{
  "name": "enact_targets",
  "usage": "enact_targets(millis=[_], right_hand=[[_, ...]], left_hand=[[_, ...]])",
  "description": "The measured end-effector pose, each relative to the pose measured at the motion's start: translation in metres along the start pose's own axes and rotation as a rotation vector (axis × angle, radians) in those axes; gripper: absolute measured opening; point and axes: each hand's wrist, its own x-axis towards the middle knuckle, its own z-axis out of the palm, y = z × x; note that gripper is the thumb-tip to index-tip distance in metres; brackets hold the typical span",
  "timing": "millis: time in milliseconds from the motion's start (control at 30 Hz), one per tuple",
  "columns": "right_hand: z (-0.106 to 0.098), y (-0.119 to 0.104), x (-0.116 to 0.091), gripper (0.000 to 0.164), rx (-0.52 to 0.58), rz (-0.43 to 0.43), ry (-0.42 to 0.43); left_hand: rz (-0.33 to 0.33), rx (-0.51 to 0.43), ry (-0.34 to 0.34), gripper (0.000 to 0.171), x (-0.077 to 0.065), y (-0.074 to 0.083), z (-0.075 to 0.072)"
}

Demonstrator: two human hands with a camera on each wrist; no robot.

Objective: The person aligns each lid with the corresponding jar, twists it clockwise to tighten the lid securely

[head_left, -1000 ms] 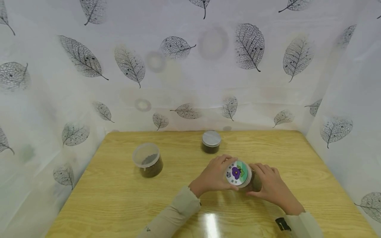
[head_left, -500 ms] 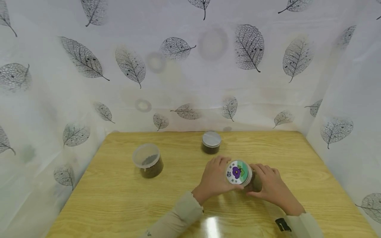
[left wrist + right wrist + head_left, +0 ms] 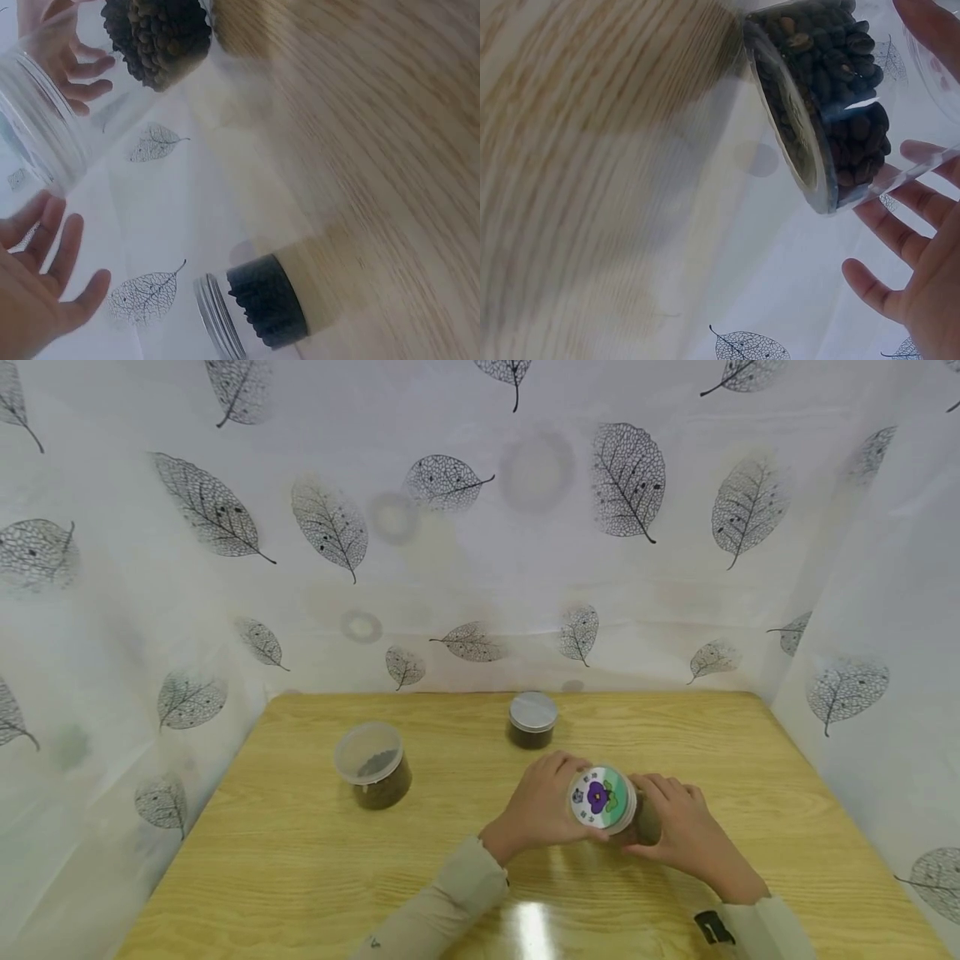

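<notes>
A clear jar of coffee beans point(image 3: 637, 822) is tilted above the table, its lid point(image 3: 600, 797) with a purple flower sticker facing me. My left hand point(image 3: 543, 810) grips the lid from the left with curled fingers. From the right, my right hand point(image 3: 678, 827) holds the jar body. The left wrist view shows the beans point(image 3: 157, 37) at the top and my left hand point(image 3: 37, 292) at the lower left. In the right wrist view the jar point(image 3: 817, 97) lies against my right hand point(image 3: 907, 255).
A jar with a clear lid point(image 3: 372, 764) stands at the table's left middle. Near the back wall, just beyond my hands, stands a jar with a grey lid point(image 3: 532, 718), also seen from the left wrist point(image 3: 255, 307). Leaf-print sheets wall the wooden table point(image 3: 300, 877) on three sides.
My left hand has shifted its hold on the lid a little. The jar stays tilted in the same place and the right hand has not moved.
</notes>
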Motion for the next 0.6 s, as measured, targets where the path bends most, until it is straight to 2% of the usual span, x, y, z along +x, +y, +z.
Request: enact_targets(millis=[167, 333, 433, 600], right_hand=[[-0.002, 0.0, -0.001, 0.096, -0.003, -0.005, -0.002], [-0.001, 0.001, -0.001, 0.096, 0.0, -0.002, -0.005], [-0.001, 0.001, -0.001, 0.095, 0.01, 0.003, -0.006], [-0.002, 0.001, -0.001, 0.095, 0.019, 0.018, -0.009]], left_hand=[[0.067, -0.045, -0.04, 0.094, 0.004, -0.007, 0.001], [0.067, -0.095, -0.062, 0.1, 0.003, -0.009, 0.002], [0.001, -0.127, -0.056, 0.103, -0.001, -0.006, 0.004], [-0.19, -0.13, -0.027, 0.101, -0.009, 0.007, 0.005]])
